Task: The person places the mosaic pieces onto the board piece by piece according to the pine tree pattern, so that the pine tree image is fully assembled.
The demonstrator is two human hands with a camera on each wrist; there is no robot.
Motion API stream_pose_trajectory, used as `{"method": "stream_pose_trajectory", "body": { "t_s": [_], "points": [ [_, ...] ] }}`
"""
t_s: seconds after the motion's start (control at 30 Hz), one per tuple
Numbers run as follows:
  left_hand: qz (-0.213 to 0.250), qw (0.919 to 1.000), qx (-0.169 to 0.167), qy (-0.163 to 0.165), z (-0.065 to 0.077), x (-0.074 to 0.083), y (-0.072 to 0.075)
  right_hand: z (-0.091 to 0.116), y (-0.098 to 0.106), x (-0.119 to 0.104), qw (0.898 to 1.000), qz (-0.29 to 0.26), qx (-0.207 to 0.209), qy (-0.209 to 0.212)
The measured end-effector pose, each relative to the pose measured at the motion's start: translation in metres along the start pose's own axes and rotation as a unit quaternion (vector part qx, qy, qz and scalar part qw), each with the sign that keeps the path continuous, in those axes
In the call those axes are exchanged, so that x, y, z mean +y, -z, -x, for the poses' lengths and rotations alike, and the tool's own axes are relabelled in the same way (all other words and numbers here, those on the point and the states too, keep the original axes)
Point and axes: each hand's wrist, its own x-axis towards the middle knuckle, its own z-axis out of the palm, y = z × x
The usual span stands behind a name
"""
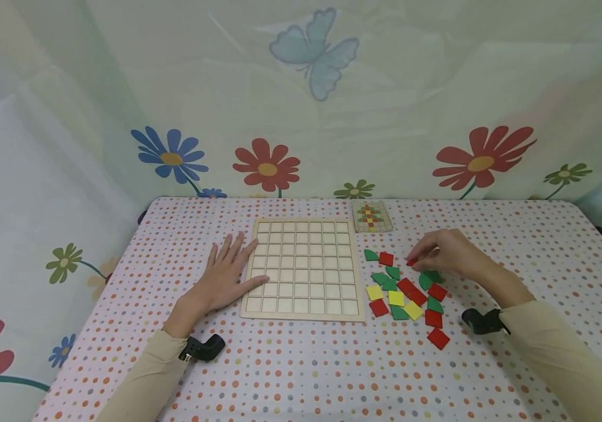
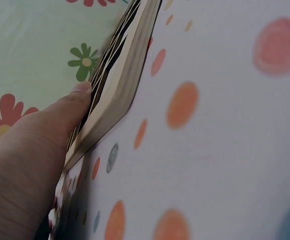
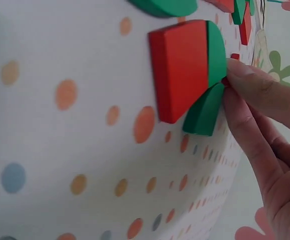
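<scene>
A wooden grid board (image 1: 302,271) lies flat on the table, its square cells bare. My left hand (image 1: 225,272) rests spread at the board's left edge, thumb over the rim; in the left wrist view the thumb (image 2: 67,112) touches the board's side (image 2: 115,95). My right hand (image 1: 451,252) pinches a small red tile (image 1: 411,262) between thumb and fingertips, at the top right of a scatter of tiles. Close by in the right wrist view are a red square tile (image 3: 182,70) and a green curved tile (image 3: 205,110). The pinched tile is mostly hidden there by the fingers.
Red, green and yellow tiles, such as a yellow square (image 1: 374,293), lie loose right of the board. A pattern card (image 1: 372,217) with a coloured tree-like design sits at the board's top right corner. A dotted cloth (image 1: 301,369) covers the table; a flowered curtain hangs behind.
</scene>
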Motion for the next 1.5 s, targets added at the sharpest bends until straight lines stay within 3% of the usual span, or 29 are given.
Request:
{"method": "stream_pose_trajectory", "body": {
  "t_s": [0.23,0.6,0.83,1.03,1.27,1.5],
  "points": [
    [0.008,0.9999,0.005,-0.005,0.001,0.0,0.002,-0.004,0.004,-0.003,0.999,-0.003,-0.022,-0.028],
    [0.006,1.0,0.001,-0.005,0.001,0.001,0.002,0.002,-0.001,0.01,0.999,-0.042,0.01,-0.003],
    [0.009,1.0,0.001,-0.004,0.001,0.002,0.003,-0.005,-0.003,-0.002,0.999,-0.032,0.02,0.014],
    [0.007,0.9999,0.01,-0.009,0.002,0.001,0.001,-0.026,-0.002,-0.031,0.997,-0.036,0.029,0.058],
    [0.005,0.9999,0.01,-0.009,0.003,-0.001,0.0,-0.072,-0.018,-0.071,0.99,-0.06,0.018,0.126],
    [0.013,0.9998,0.01,-0.009,0.002,-0.001,0.001,-0.116,-0.041,-0.102,0.988,-0.09,-0.007,0.126]
  ]
}}
